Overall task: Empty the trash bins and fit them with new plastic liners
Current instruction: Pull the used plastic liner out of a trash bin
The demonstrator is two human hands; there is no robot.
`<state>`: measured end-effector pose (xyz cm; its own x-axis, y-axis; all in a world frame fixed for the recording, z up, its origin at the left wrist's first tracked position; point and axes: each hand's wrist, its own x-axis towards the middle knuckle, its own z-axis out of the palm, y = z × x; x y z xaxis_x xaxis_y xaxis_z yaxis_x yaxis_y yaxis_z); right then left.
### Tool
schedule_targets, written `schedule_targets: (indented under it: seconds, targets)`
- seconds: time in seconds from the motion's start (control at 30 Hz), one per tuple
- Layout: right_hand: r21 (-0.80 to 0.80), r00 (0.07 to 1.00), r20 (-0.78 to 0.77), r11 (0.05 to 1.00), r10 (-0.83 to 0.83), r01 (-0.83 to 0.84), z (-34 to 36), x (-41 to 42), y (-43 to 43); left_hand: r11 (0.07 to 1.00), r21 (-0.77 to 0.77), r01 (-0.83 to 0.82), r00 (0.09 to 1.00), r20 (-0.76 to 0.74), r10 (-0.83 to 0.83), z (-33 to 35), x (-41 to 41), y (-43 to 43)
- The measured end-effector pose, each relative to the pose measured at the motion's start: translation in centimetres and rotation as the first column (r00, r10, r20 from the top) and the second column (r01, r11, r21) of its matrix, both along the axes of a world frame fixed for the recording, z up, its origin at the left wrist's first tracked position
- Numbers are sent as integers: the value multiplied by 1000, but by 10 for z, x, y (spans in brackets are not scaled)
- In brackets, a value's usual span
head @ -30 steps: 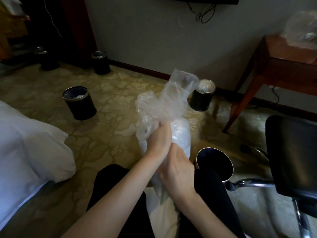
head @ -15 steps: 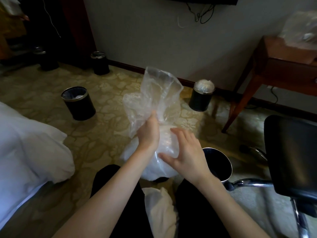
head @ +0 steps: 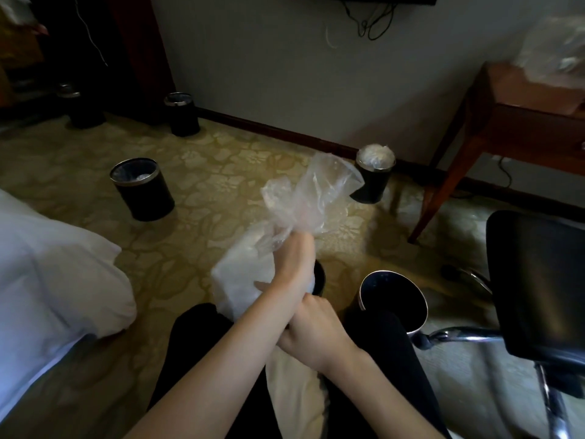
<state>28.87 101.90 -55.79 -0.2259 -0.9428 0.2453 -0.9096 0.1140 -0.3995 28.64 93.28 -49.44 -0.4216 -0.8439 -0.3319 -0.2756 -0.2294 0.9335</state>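
- The left hand (head: 292,264) clenched the neck of the trash bag (head: 242,280); the loose top flared above the fist, and the full body hung below, left of the empty bin (head: 392,296).
- The right hand (head: 316,337) lay under the left wrist; its grip could not be told.

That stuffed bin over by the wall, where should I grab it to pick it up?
Probably wrap a hand round the bin's black side just under its metal rim, coming from the near side. It stands upright on the carpet. Crumpled plastic heaps over the opening, so gripping the rim looks blocked, and the wall is close behind it.
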Motion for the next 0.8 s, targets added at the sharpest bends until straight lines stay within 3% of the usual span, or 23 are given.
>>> schedule_targets:
  seconds: [0.07,0.17,0.23,0.3,0.37,0.47,0.53,0.63,0.7,0.8]
  targets:
    - [25,995,97,999,22,-25,1,-9,2,1000,-10,4,1000,4,-4,0,3,-4]
    - [-206,956,276,966,-99,159,8,-22,10,998,-19,-55,998,-30,54,8,5,-13]
    - [-302,942,210,899,-261,316,9,-34,14,992,-7,-125,988,-90,124,12,6,-15]
    - [-335,938,84,876,-338,346,10,-47,15,988,23,-155,981,-114,157,16,7,-15]
    - [-239,961,83,931,-263,275,12,-62,12,992,25,-126,978,-167,128,16,5,-17]
    - [-17,940,286,980,-185,198,15,-69,7,999,38,-36,954,-297,45,14,3,-19]
    - [-34,924,325,974,-203,226,12,-63,5,999,41,24,942,-337,-8,10,-2,-22]
    - [-105,918,222,928,-329,358,8,-49,3,999,27,36,950,-312,-26,10,-6,-20]
    - [-151,909,64,897,-411,416,4,-33,-1,999,-17,32,976,-213,-35,8,-7,-14]
    - [-241,923,-75,905,-376,349,-4,-8,-4,986,-166,19,993,-108,-38,-4,-10,-6]
